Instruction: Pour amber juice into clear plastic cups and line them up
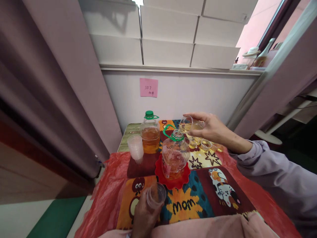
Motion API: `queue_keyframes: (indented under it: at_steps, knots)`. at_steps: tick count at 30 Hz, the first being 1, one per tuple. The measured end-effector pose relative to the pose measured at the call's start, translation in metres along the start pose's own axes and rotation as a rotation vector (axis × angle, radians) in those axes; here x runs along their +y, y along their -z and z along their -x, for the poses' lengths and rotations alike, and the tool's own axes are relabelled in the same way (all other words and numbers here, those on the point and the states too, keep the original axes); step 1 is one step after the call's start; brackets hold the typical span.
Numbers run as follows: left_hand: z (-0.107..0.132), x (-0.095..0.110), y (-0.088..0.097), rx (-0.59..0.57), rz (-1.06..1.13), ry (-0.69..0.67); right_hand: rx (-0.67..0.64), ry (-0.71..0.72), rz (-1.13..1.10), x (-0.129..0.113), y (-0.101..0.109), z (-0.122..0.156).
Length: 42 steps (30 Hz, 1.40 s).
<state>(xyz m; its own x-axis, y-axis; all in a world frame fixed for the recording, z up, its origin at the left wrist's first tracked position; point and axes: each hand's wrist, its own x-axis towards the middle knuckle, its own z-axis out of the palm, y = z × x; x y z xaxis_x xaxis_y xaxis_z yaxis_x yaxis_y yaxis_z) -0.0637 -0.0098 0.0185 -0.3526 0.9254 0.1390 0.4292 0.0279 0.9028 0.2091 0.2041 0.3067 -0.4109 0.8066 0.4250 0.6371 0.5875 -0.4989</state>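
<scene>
My right hand (209,127) grips a clear plastic cup (186,125), tilted over the open mouth of a clear plastic jug (174,155). Yellowish liquid shows in the cup, at the jug's neck. The jug has a green handle ring and some amber liquid low inside; it stands in a red scalloped dish (159,177). In front of it my left hand (146,211) is closed around another clear plastic cup (156,195), which looks empty. Behind my right hand's cup, several small cups (205,144) with yellow liquid stand on the mat.
A second jug (150,138) with a green cap holds amber liquid at the back left. Beside it stands a stack of clear cups (135,148). Red plastic sheeting (99,198) covers the table sides. A pink note (149,87) sticks to the wall behind.
</scene>
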Motion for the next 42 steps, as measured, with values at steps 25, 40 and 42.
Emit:
queue_keyframes:
  at_steps: [25,40,42]
  knots:
    - [0.0,-0.002,0.0,0.018,0.006,-0.025,-0.031,0.113,0.115,-0.012,0.002,-0.006]
    - [0.0,-0.006,0.001,0.007,0.0,-0.064,-0.071,0.171,0.245,-0.018,0.002,-0.009]
    - [0.0,-0.005,0.001,0.001,0.003,-0.062,-0.067,0.189,0.254,-0.017,0.001,-0.009]
